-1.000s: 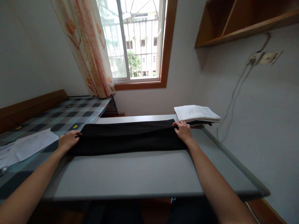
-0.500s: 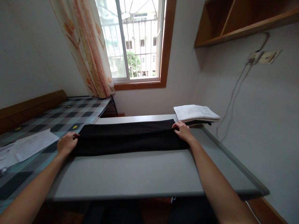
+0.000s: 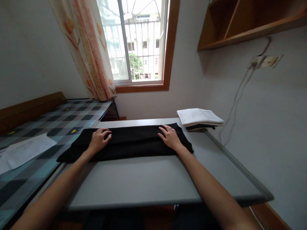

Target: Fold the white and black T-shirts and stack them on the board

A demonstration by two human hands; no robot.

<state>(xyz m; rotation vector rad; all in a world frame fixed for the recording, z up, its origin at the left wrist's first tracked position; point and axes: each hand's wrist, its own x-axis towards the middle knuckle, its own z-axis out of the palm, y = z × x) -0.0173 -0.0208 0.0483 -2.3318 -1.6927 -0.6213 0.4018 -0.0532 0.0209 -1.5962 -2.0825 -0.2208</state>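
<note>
A long black folded garment (image 3: 134,143) lies across the grey table (image 3: 141,182); its exact kind cannot be made out. On its left part rests my left hand (image 3: 98,140), fingers apart and slightly bent, gripping nothing. My right hand (image 3: 169,136) is over the right part of the cloth, fingers spread and also free of any grip. The garment's left end tapers to a point at the table's left edge. Its right end reaches close to a stack of folded clothes (image 3: 200,116), white on top with black and pale cloth beneath.
A bed with a checked cover (image 3: 83,111) adjoins the table on the left, with paper sheets (image 3: 26,151) on it. Behind stand a window (image 3: 141,48) and a curtain (image 3: 88,54). A wooden shelf (image 3: 230,36) and a power cord (image 3: 236,95) are on the right wall.
Both hands have let go of the garment's ends and moved inward onto the cloth, the left one rightward, the right one leftward. The lower left corner of the garment now spreads further out.
</note>
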